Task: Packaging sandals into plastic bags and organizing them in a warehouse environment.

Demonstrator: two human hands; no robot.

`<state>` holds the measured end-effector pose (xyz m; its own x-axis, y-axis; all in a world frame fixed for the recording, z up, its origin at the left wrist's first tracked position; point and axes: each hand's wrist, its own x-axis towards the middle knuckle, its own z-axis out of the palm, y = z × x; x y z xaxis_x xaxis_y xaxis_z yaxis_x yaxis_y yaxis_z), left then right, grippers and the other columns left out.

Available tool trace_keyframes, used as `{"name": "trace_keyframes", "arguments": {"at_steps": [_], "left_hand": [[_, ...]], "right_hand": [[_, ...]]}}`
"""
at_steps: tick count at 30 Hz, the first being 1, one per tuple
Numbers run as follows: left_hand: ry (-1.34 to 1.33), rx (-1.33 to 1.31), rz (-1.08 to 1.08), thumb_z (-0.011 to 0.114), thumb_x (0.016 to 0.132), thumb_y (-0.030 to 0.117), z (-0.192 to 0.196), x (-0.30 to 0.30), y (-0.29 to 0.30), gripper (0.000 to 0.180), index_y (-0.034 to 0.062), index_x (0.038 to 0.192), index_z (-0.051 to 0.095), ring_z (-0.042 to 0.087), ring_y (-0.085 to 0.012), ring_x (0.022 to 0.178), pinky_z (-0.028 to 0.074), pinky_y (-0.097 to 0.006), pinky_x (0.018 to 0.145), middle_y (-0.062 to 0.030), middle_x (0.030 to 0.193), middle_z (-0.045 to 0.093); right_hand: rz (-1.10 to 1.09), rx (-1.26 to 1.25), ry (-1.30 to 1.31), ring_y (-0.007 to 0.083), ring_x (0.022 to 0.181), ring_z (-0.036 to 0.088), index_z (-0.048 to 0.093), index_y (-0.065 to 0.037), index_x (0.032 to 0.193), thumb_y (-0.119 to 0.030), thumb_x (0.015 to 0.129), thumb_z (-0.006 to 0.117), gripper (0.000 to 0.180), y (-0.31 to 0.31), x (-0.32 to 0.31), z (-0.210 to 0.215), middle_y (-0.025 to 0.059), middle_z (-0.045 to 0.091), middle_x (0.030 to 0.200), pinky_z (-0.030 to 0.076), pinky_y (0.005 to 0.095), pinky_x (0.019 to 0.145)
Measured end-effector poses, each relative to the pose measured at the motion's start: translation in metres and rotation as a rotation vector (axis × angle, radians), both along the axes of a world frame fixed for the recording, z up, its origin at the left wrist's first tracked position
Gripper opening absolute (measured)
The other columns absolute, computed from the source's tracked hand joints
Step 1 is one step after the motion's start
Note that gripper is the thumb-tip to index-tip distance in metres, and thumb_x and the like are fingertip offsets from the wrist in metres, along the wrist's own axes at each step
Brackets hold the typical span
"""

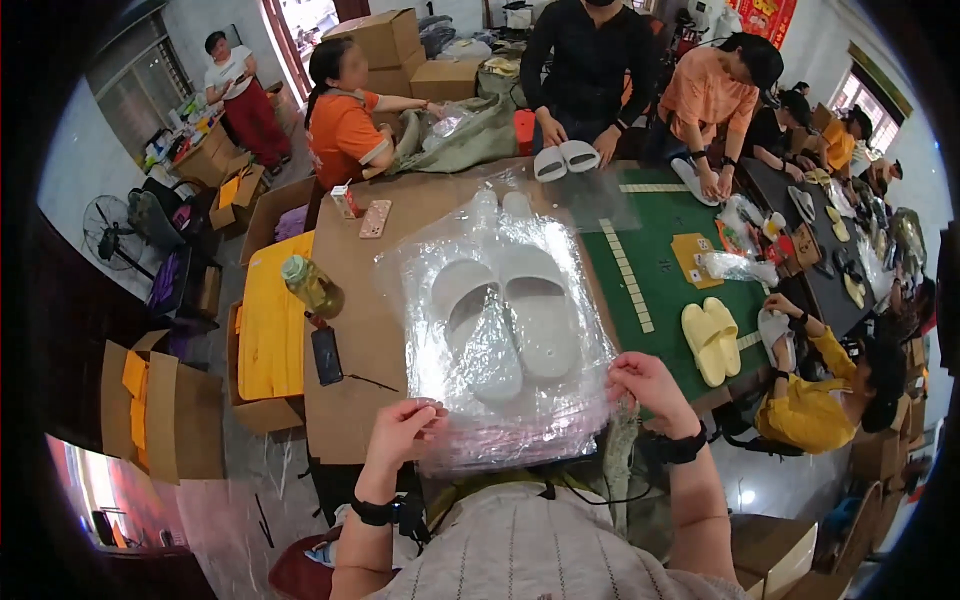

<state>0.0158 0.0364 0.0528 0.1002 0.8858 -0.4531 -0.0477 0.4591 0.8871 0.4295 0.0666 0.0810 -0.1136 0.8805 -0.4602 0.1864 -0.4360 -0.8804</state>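
Note:
A pair of pale grey slide slippers [545, 335] lies side by side on the table before me, under shiny clear film. This film belongs to a plastic bag [590, 420] whose near edge is creased and pinkish. At the bag's near left corner, my left hand [402, 432] is closed in a pinch on the film. My right hand [650, 388] pinches the bag's right edge, a bit farther from me. More clear film lies beneath; how many layers there are I cannot tell. Past the toes, the soles of another pale pair [500, 205] show through plastic.
Left on the brown tabletop [350, 410] are a bottle [312, 285], a pink phone [375, 219] and a black device [326, 355]. Yellow slippers [710, 340] rest on the green mat at right. Several people work around; one across holds white slides [566, 160].

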Motion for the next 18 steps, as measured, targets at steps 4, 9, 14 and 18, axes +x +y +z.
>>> {"name": "trace_keyframes", "arguments": {"at_steps": [4, 9, 14, 18], "left_hand": [[0.037, 0.313, 0.068, 0.063, 0.093, 0.003, 0.002, 0.013, 0.002, 0.017, -0.0048, 0.105, 0.072, 0.067, -0.0149, 0.085, 0.054, -0.027, 0.077, -0.0089, 0.096, 0.074], [0.202, 0.468, 0.014, 0.067, 0.090, 0.004, -0.038, 0.007, -0.003, 0.016, 0.0006, 0.103, 0.075, 0.068, -0.0183, 0.096, 0.054, -0.029, 0.085, -0.0108, 0.106, 0.072], [0.609, 0.682, -0.106, 0.070, 0.084, 0.013, -0.045, 0.012, -0.010, 0.019, 0.0045, 0.100, 0.076, 0.057, -0.0371, 0.114, 0.048, -0.044, 0.098, -0.0184, 0.121, 0.063], [0.974, 0.602, 0.080, 0.068, 0.087, 0.019, -0.014, 0.009, -0.002, 0.049, 0.0022, 0.132, 0.057, 0.042, -0.0462, 0.129, 0.037, -0.052, 0.108, -0.0266, 0.139, 0.048]], "right_hand": [[-0.056, 0.268, 0.135, 0.0147, 0.088, 0.069, 0.061, 0.001, 0.106, -0.006, 0.098, 0.056, 0.011, 0.005, 0.005, -0.012, 0.0066, 0.068, 0.097, 0.055, 0.0260, 0.072], [0.009, 0.598, 0.038, 0.0172, 0.094, 0.066, 0.061, 0.000, 0.104, -0.002, 0.095, 0.057, 0.010, 0.002, 0.007, -0.044, 0.0079, 0.068, 0.100, 0.053, 0.0299, 0.082], [0.145, 0.783, -0.433, 0.0323, 0.099, 0.061, 0.064, -0.003, 0.097, 0.002, 0.084, 0.060, 0.014, -0.008, -0.006, -0.065, 0.0130, 0.066, 0.104, 0.049, 0.0373, 0.088], [0.169, 0.900, -0.626, 0.0376, 0.108, 0.056, 0.066, -0.002, 0.094, 0.000, 0.080, 0.063, 0.014, -0.012, -0.006, -0.062, 0.0150, 0.062, 0.115, 0.046, 0.0436, 0.093]]}}
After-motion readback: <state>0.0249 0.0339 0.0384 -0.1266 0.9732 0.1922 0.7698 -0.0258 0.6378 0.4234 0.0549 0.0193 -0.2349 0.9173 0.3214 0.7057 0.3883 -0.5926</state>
